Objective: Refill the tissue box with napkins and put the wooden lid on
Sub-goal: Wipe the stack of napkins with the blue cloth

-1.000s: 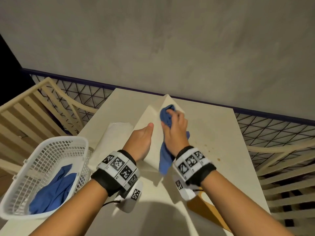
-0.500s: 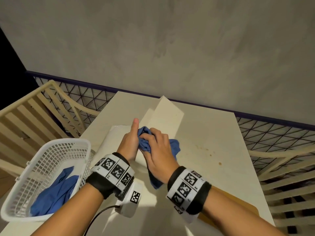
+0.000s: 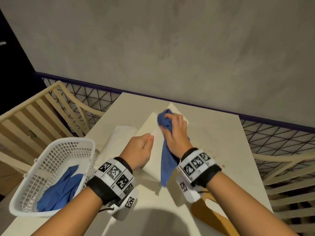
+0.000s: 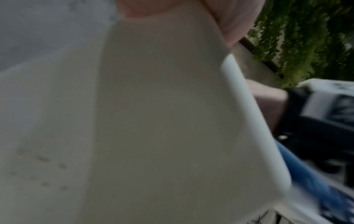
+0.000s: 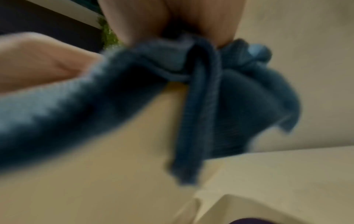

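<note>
A white plastic basket (image 3: 51,169) is set at the table's (image 3: 221,138) left edge, with blue cloth (image 3: 59,189) piled inside. Slatted chairs (image 3: 34,116) are seen on both sides, and a grey wall (image 3: 170,48) beyond the far edge.

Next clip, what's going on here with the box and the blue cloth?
A person is wiping a white tissue box on a pale table. The left hand grips the box's side, while the right hand holds a bunched blue cloth against the box's top end. Another blue cloth lies in the white basket. The wooden lid lies on the table, not yet fitted.
</note>
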### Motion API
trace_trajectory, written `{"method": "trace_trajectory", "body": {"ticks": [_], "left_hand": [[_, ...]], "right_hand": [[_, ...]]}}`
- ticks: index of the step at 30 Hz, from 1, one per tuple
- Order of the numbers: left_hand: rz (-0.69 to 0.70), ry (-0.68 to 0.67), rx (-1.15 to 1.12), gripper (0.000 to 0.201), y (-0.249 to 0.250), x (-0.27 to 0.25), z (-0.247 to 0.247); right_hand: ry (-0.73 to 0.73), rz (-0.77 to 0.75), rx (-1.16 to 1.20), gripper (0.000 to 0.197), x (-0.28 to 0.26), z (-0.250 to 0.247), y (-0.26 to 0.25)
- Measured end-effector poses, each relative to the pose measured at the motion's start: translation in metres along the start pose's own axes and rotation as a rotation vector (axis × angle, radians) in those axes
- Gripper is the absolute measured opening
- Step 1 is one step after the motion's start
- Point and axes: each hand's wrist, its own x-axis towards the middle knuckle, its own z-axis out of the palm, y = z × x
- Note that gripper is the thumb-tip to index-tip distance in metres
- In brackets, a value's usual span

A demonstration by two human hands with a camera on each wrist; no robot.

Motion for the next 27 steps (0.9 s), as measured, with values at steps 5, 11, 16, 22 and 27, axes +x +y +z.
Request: {"method": "trace_trajectory", "body": {"ticks": [5,11,16,22,27], "left_hand": [[0.032,-0.006,0.011,0.046,0.002,-0.007,0.003],[-0.012,0.028,-0.048,0.047,0.000,-0.006,0.009],[0.026,0.047,-0.070,0.046,-0.003,-0.012,0.010],[0.110,-0.164,-0.186,0.030,0.007,-0.017,0.003],[0.013,-0.609,-0.394,0.048,0.013,-0.010,0.002]], "right_hand": [[0.175,0.317,-0.022,0.039,0.022,-0.008,0.016],[-0.022,0.113,-0.059,0.039,-0.011,0.000,0.010],[0.230,0.526,0.320,0.043,0.020,-0.025,0.045],[0.237,0.714,0.931,0.042,0.019,-0.063,0.060],[0.147,0.740,0.930,0.040,0.013,-0.080,0.070]]}}
